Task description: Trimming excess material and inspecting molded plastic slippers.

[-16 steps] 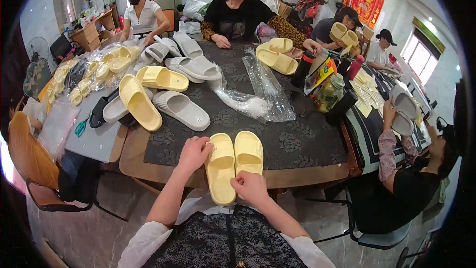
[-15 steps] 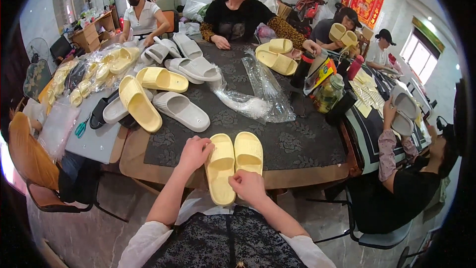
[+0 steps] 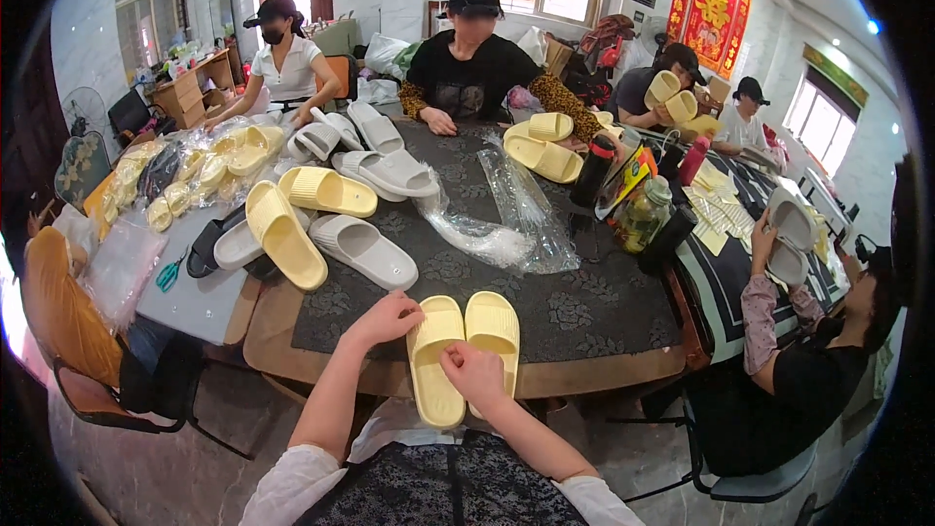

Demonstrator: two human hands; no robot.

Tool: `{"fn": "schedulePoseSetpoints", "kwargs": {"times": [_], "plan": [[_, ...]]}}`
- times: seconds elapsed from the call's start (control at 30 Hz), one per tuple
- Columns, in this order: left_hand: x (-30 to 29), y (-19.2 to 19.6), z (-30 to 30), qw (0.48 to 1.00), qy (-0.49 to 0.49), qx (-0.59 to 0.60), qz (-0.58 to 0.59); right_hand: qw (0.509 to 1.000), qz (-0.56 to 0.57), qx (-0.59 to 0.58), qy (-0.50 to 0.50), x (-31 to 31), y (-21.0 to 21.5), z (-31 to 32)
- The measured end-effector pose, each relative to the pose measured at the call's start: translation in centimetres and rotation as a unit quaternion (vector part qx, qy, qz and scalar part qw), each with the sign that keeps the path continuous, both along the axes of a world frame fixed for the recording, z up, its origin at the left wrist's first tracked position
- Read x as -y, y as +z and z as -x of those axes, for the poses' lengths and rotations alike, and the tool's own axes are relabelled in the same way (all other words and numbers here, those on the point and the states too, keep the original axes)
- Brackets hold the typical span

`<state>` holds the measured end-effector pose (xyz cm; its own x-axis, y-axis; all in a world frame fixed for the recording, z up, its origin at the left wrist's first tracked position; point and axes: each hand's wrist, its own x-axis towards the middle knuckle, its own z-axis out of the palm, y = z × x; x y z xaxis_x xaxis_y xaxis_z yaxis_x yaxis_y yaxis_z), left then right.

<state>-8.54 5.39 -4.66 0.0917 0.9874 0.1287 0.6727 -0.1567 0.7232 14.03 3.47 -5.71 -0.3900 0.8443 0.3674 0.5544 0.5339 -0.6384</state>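
A pair of pale yellow slide sandals lies side by side at the table's near edge, toes pointing away from me. My left hand (image 3: 388, 319) is at the outer edge of the strap on the left yellow slide (image 3: 438, 397), its fingers bent and drawn together. Over the foot opening of that same slide is my right hand (image 3: 475, 374), fingers curled in a pinch close to the strap's rear edge. Whatever either hand may be pinching is too small to make out. The right yellow slide (image 3: 494, 323) stands beside it, its heel partly hidden by my right hand and wrist.
Loose yellow and grey slides (image 3: 368, 248) lie to the left, beyond them bagged pairs (image 3: 234, 151). Clear plastic wrap (image 3: 531, 219) lies mid-table. Bottles and a jar (image 3: 645, 214) stand at right. Teal scissors (image 3: 169, 275) rest at far left. Several co-workers sit around the tables.
My right hand has shifted left and forward over the left slide, nearer its strap. My left hand stays by the strap's outer edge. The whole view has tilted slightly upward.
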Motion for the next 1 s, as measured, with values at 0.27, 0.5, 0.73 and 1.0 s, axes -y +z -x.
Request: {"fn": "schedulePoseSetpoints", "kwargs": {"times": [0.27,0.5,0.73,1.0], "plan": [[-0.2,0.4,0.2,0.995,0.066,0.034,0.063,0.997,0.068,-0.02,0.001,-0.3,0.2,-0.5],[-1.6,-2.0,-0.2,0.981,0.169,0.036,-0.09,0.998,0.069,-0.006,0.002,-0.2,0.4,-0.4],[-5.4,0.6,-7.4,0.874,0.117,0.468,-0.05,0.996,0.08,0.027,0.016,-0.5,0.4,-0.9],[-6.9,-2.8,-8.5,0.91,0.126,0.391,-0.058,0.961,0.266,-0.008,0.072,0.6,3.0,-6.9]]}}
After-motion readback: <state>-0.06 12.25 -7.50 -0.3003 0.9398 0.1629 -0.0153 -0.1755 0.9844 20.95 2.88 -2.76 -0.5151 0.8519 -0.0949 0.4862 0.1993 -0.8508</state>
